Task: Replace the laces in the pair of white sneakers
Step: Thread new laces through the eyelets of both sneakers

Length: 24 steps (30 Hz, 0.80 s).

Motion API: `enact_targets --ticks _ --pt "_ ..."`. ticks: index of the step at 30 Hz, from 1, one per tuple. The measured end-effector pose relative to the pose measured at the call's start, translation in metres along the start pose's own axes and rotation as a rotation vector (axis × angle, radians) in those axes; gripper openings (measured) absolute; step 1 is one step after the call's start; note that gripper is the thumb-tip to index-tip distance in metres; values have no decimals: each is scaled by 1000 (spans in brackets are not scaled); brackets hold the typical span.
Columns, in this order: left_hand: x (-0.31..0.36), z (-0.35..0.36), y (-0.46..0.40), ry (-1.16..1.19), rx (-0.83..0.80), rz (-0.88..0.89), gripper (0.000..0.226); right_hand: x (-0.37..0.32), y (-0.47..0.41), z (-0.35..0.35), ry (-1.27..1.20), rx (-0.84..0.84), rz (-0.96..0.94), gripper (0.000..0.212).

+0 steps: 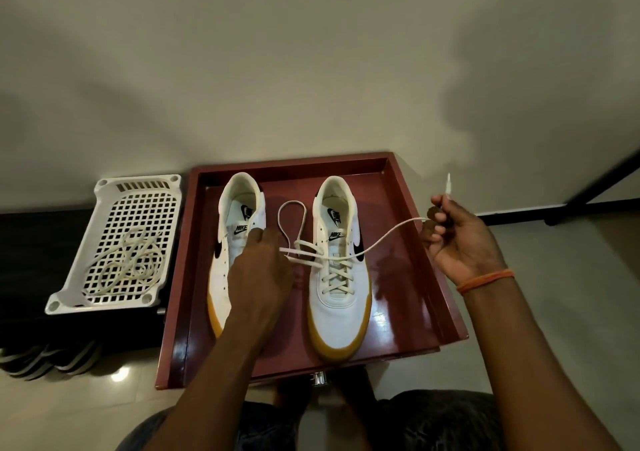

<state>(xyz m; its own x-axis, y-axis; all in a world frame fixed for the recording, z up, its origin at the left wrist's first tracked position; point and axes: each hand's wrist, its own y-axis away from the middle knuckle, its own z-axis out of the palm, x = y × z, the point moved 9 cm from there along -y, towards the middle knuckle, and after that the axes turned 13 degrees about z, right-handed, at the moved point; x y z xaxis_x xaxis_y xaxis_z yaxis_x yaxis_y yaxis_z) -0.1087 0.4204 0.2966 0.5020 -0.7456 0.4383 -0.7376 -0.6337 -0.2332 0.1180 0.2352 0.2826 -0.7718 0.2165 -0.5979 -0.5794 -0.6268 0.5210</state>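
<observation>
Laces (337, 270) are being threaded through the right-hand sneaker (341, 277) — one end pinched in the right hand (460, 239), the other gripped by the left hand (263, 263) just left of that sneaker — an upper eyelet likely comes next.

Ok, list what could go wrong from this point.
1. The right hand pulls its lace end well out, so the ends may finish uneven.
2. The loose loop beside the left hand might knot.
3. The pull could drag the right sneaker across the tray.

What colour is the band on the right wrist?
Orange; the band shows clearly in the head view.
</observation>
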Motion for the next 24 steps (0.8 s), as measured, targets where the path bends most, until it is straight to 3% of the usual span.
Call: enact_targets --ticks 2,6,13,16,18,23,24 --pt "-7 -2 -1 40 -25 -46 22 6 2 16 -29 -109 28 13" --pt "-31 -13 -2 113 -30 -189 15 14 6 37 -35 -261 86 32" --pt "-26 -29 -15 249 31 -128 21 31 8 49 225 -278 88 52" --pt "23 -32 -31 600 30 11 13 53 11 63 357 -312 101 37" --pt "50 -26 -34 846 -37 95 20 75 17 79 415 -400 160 28" --pt "77 -7 -27 939 -160 252 21 121 25 94 609 -456 256 5" --pt "77 -5 -27 953 -172 245 18 125 25 95 633 -457 274 11"
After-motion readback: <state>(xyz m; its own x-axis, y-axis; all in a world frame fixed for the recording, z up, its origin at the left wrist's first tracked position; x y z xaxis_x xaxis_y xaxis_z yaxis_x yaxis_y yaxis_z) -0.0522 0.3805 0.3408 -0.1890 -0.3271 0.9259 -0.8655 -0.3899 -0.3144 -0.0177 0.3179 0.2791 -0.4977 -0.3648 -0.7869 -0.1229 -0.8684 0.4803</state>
